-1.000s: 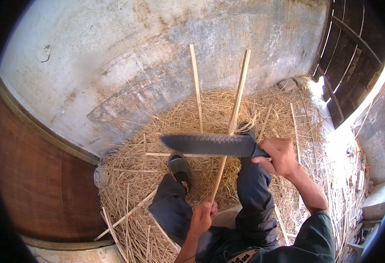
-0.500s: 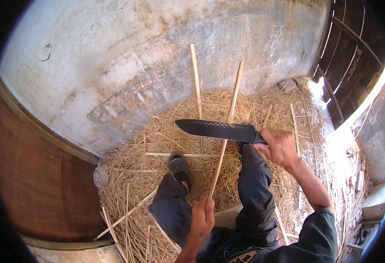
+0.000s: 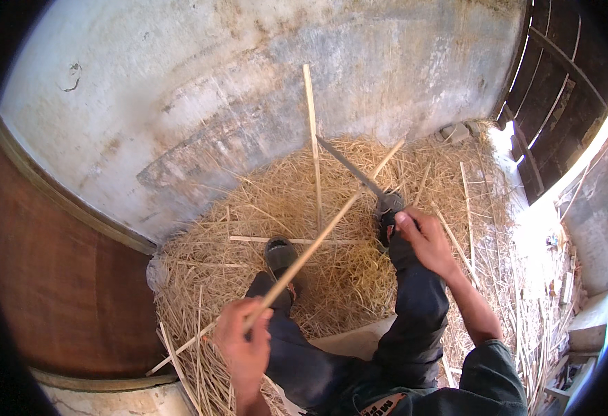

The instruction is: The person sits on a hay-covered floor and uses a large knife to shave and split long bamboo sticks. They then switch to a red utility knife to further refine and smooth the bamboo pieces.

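My left hand is closed around the near end of a long pale wooden stick, probably split bamboo. The stick slants up and away to the right, over my lower legs. In my right hand, above my right knee, is the handle of a large dark knife. Its blade is seen nearly edge-on, pointing to the far left. Blade and stick cross near the stick's far end; whether they touch I cannot tell. My fingers hide most of the knife's handle.
Straw-like shavings cover the floor around my shoes. Another pale stick leans on the stained wall, and one lies across the shavings. A brown wooden panel stands at left, dark boards at right.
My left hand has moved left, swinging the stick into a lower slant. The knife has turned from showing its broad side to nearly edge-on, its tip now farther away.
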